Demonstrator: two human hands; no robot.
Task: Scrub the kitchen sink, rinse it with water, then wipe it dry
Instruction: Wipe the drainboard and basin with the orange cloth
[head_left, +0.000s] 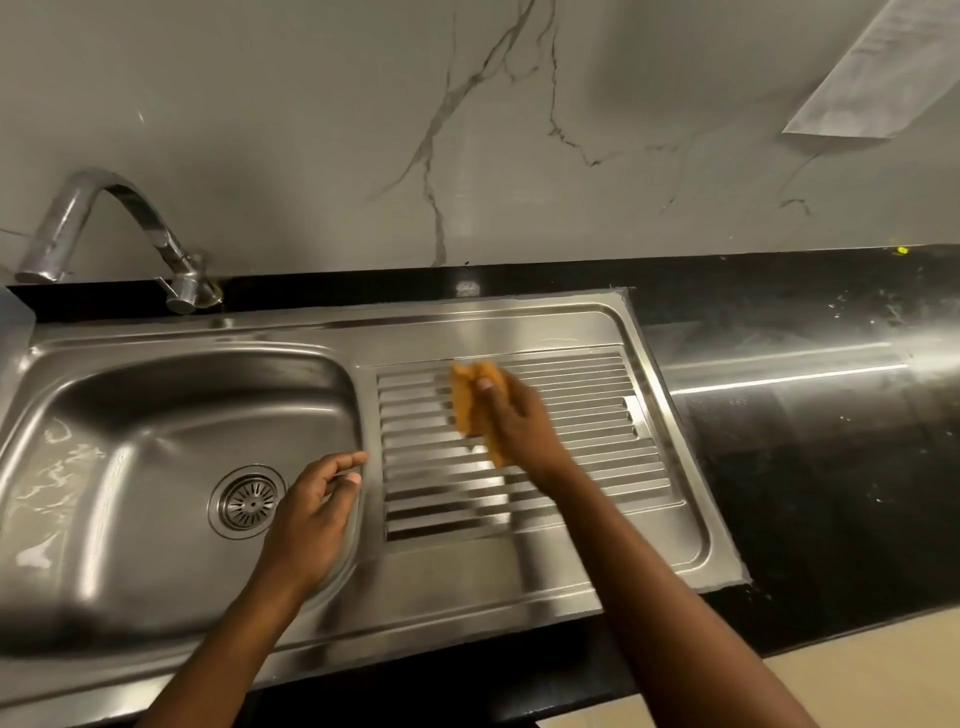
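Right hand (514, 421) gripped the orange cloth (467, 397), fingers curled round it and thumb on top, bunched up and pressed on the ribbed drainboard (597, 431) near the upper left ribs. The cloth edge was blurred, so I could not tell exactly how it was folded. Left hand (311, 514) held nothing: fingers loose and slightly spread, over the right side of the basin (130, 415), index tip at the ridge between basin and drainboard. Contact with the steel: cannot tell. Drain strainer (248, 501) sat in the basin floor just left of that hand. The basin's left wall showed pale streaky reflections. The steel sink (441, 597) was set into a black countertop (831, 493), which had pale specks to the right of the drainboard. The tap (119, 228) stood at the back left, spout curved out left of the basin. Grey veined wall panel (311, 104) behind, and a sheet of paper (878, 78) on it at the top right.
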